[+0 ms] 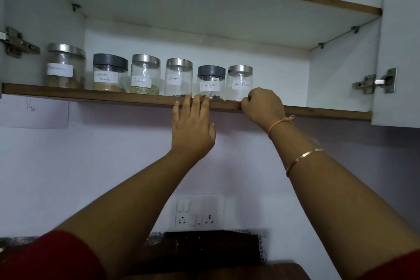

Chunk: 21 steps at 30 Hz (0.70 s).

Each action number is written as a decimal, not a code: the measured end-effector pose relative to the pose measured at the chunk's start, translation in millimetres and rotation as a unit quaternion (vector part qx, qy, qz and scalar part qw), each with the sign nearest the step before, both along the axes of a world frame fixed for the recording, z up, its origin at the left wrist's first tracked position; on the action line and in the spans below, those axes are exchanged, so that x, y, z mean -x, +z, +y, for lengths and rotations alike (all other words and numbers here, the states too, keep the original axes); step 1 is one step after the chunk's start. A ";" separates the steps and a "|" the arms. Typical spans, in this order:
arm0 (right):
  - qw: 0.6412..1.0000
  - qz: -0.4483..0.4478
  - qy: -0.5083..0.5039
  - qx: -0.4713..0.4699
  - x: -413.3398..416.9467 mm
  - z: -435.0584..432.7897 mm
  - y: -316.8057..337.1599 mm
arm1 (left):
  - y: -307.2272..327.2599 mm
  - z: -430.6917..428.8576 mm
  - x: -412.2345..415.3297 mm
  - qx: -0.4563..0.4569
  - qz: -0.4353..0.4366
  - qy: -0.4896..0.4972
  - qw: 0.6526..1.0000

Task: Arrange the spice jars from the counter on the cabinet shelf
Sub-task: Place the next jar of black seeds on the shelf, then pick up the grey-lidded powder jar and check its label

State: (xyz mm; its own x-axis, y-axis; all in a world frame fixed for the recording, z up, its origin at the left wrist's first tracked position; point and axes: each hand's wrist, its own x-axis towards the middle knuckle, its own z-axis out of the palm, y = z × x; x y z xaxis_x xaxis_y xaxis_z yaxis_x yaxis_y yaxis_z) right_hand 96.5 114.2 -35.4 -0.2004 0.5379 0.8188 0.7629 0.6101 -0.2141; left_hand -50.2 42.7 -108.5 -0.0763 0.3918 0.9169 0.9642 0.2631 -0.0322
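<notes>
Along the shelf [91,96] front, six labelled jars [145,75] stand upright in one row. Their labels face outward so each reads at a glance, and they are packed from the left. Left hand [193,127] lies flat with fingers straight, tips on the shelf edge below the grey-lidded pepper jar [211,82], likely to steady the reach. Right hand [263,107] is curled at the foot of the end jar [239,82]; whether it pinches that jar or only nudges it into line I cannot tell
</notes>
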 end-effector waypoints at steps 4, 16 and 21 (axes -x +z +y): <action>0.999 0.004 0.039 -0.028 -0.9 -15.4 -34.6 | -19.6 -9.3 -18.1 -0.057 -0.121 -0.109 0.985; 0.981 0.014 0.115 0.157 32.3 -33.2 -219.1 | -201.6 -30.1 -10.4 0.162 -0.316 -0.100 0.930; 0.951 -0.068 0.106 0.282 38.3 -42.1 -307.8 | -269.7 -46.1 3.1 0.344 -0.384 -0.014 0.857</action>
